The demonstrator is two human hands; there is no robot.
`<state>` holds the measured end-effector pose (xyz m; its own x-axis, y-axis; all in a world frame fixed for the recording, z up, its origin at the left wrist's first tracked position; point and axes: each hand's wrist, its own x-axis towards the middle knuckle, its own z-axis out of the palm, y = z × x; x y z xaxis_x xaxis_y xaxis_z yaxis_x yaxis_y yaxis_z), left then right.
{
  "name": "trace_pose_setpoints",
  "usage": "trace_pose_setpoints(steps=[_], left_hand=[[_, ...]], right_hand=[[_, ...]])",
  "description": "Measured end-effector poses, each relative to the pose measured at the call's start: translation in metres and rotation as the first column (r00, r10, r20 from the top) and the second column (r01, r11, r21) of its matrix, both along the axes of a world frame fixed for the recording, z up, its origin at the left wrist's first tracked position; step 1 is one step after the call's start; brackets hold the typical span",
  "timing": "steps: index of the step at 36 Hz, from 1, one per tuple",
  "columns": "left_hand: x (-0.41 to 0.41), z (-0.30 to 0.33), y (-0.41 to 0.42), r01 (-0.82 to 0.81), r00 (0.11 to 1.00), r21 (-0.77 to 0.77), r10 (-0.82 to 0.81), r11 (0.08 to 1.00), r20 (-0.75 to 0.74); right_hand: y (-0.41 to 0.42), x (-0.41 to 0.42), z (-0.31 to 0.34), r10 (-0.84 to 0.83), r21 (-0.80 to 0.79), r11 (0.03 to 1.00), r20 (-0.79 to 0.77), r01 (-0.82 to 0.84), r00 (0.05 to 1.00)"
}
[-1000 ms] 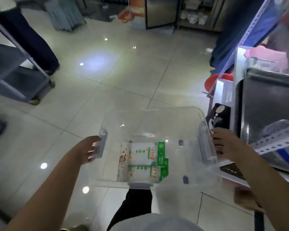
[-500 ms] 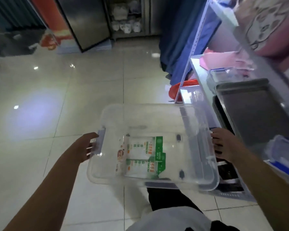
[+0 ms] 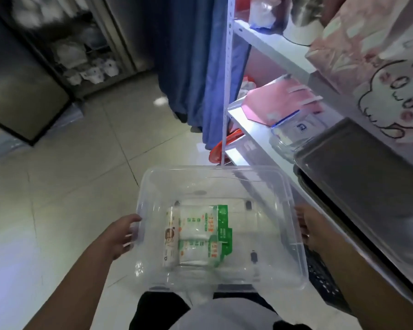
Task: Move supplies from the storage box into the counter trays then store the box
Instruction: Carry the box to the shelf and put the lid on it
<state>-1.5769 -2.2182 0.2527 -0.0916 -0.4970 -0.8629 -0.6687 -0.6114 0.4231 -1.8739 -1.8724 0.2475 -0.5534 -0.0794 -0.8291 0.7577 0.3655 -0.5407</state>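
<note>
I carry a clear plastic storage box [image 3: 215, 177] above the tiled floor, held level in front of me. My left hand [image 3: 119, 236] grips its left handle and my right hand [image 3: 312, 232] grips its right handle. Inside, on the box bottom, lie white and green supply packets [image 3: 205, 234] with a white roll [image 3: 171, 239] beside them on the left. The box's right side is close to a white metal shelf rack [image 3: 227, 91].
The rack on my right holds a dark metal tray [image 3: 358, 167], a clear lidded container [image 3: 293, 132], a pink folder [image 3: 272, 103] and a pink bag with a rabbit print [image 3: 377, 75]. A blue curtain [image 3: 188, 55] hangs ahead. A steel cabinet [image 3: 22, 86] stands at left.
My view has swung right toward the shelf rack, which now fills the right side. Both hands keep hold of the box handles and the packets have not shifted inside.
</note>
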Motion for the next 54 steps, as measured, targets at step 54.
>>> trace_pose_setpoints(steps=[54], left_hand=[[-0.386,-0.544,-0.199,0.908,-0.106,-0.302,-0.859,-0.289,0.501]], right_hand=[[-0.124,0.057,-0.574,-0.438,0.265,0.785,-0.402,0.56,0.804]])
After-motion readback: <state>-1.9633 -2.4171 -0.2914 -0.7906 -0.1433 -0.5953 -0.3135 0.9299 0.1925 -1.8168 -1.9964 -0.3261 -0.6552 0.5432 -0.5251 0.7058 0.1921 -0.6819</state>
